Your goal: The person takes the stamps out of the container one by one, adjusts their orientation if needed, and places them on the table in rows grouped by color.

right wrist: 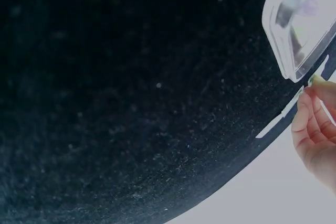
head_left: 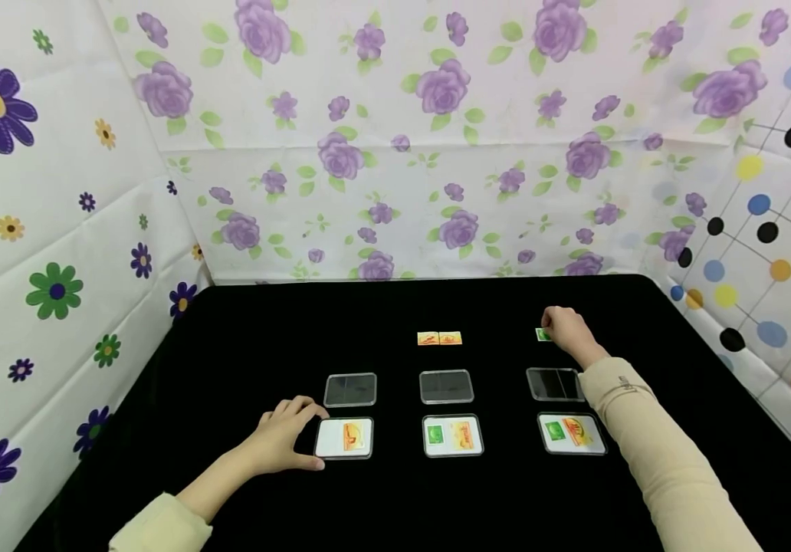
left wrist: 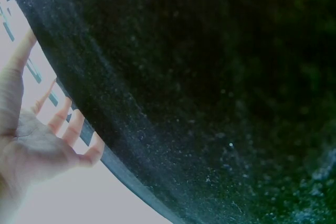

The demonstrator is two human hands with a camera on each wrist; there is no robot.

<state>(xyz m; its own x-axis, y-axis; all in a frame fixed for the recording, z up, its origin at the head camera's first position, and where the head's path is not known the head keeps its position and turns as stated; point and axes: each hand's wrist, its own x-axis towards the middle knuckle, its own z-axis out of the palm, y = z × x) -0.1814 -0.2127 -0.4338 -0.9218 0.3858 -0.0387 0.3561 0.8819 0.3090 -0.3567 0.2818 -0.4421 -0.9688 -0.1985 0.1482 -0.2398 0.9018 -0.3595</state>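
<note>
In the head view my left hand (head_left: 285,438) is at the left edge of a clear plastic case (head_left: 329,438). Its thumb and index finger are spread apart at the near and far corners. The left wrist view shows that hand's fingers (left wrist: 76,124) loosely bent. White backing and one orange stamp (head_left: 353,436) lie in this case. At the back right my right hand (head_left: 568,331) pinches a small green stamp between thumb and fingertips. A green stamp (head_left: 542,334) shows beside the fingers, the rest hidden behind them. The right wrist view has these fingertips (right wrist: 305,95) low over the table.
Two more cases, the middle one (head_left: 444,452) and the right one (head_left: 553,448), each hold a green and an orange stamp. Behind stand three clear lids (head_left: 350,389), in a row. Two orange stamps (head_left: 439,338) lie farther back on the black table (head_left: 264,330). Patterned cloth (head_left: 395,192) walls surround it.
</note>
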